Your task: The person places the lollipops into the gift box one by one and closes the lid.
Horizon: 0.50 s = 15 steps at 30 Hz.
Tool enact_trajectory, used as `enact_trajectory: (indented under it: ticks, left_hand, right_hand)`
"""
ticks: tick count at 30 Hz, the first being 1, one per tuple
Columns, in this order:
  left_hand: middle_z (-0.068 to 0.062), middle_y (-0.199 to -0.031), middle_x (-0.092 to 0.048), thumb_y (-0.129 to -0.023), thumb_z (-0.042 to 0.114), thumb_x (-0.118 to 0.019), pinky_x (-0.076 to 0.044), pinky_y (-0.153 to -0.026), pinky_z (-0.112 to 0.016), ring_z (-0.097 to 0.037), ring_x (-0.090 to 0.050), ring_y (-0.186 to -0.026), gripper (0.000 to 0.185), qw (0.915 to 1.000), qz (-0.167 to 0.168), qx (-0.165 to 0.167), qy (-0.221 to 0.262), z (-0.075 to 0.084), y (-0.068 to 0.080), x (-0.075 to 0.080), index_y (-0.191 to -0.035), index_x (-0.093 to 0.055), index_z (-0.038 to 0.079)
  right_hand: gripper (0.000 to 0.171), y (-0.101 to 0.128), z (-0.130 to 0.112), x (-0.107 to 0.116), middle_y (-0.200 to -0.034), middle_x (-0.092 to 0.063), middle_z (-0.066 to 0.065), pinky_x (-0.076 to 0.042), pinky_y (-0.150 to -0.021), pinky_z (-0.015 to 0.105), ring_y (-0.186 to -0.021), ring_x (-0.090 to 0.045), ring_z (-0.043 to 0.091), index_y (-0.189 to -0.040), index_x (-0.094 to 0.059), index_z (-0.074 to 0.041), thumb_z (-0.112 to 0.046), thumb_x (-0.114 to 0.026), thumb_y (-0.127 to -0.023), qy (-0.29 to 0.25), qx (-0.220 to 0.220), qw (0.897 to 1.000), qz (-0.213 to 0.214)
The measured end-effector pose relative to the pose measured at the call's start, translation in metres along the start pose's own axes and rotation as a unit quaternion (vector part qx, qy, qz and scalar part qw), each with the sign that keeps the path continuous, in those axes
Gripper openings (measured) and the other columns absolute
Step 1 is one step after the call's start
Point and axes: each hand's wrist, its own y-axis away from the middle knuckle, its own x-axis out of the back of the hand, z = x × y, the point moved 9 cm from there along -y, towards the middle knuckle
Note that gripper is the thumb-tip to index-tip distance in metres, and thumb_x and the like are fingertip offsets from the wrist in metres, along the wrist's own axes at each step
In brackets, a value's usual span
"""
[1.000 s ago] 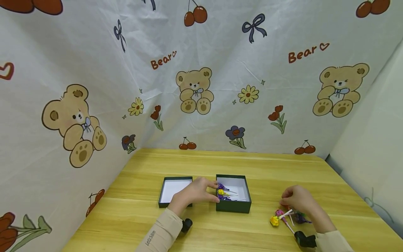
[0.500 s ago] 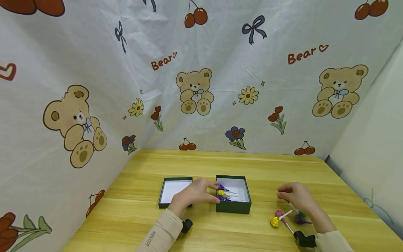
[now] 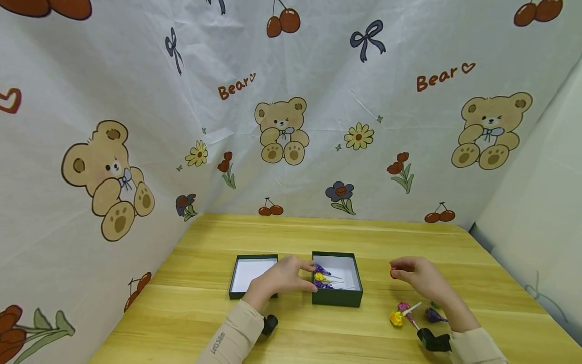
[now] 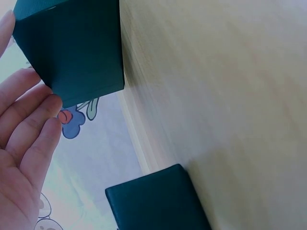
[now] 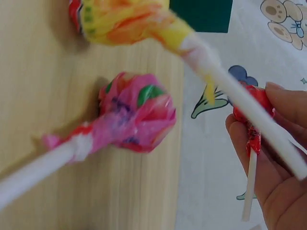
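A dark green open box [image 3: 337,298] sits mid-table with several wrapped lollipops [image 3: 322,278] inside. My left hand [image 3: 291,275] rests against its left wall, fingers straight [image 4: 29,129] beside the box [image 4: 72,48]. My right hand [image 3: 411,273] hovers right of the box and pinches a red lollipop [image 3: 393,273] between thumb and fingers; the wrist view shows the red lollipop [image 5: 254,115] in my right hand [image 5: 273,163]. Loose on the table lie a yellow lollipop [image 3: 396,319], a pink lollipop [image 3: 403,307] and a purple lollipop [image 3: 432,316].
The box's lid [image 3: 252,275] lies upside down, white inside, just left of my left hand, and shows as the lid [image 4: 153,201] in the wrist view. A bear-print cloth [image 3: 282,126] walls the wooden table [image 3: 318,237] at the back and left.
My right hand has risen from the loose lollipops and moved left toward the box, carrying the red lollipop. My left hand has stayed at the box.
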Motion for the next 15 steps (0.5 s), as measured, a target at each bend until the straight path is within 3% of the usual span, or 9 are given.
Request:
enact_trajectory:
  ticks: [5, 15]
  left_hand:
    - [-0.001, -0.147, -0.056, -0.084, 0.036, -0.081, -0.047, -0.110, -0.040, -0.027, -0.048, -0.141, 0.052, 1.0000, -0.001, 0.002, 0.001, -0.002, -0.001, 0.000, -0.129, -0.070, 0.011]
    - [-0.003, -0.146, -0.058, -0.084, 0.035, -0.081, -0.047, -0.110, -0.040, -0.026, -0.049, -0.140, 0.053, 1.0000, 0.000, 0.000, 0.000, -0.002, -0.002, 0.000, -0.128, -0.070, 0.010]
  right_hand:
    - [0.020, -0.004, -0.007, -0.002, -0.097, -0.074, 0.005, -0.056, -0.073, 0.024, -0.088, -0.068, 0.016, -0.106, -0.070, -0.001, -0.017, -0.071, -0.094, -0.013, -0.009, 1.000, 0.008]
    - [0.008, -0.010, -0.022, -0.002, -0.093, -0.073, 0.004, -0.057, -0.072, 0.024, -0.090, -0.067, 0.018, -0.093, -0.074, -0.007, -0.014, -0.075, -0.090, -0.006, -0.005, 1.000, 0.028]
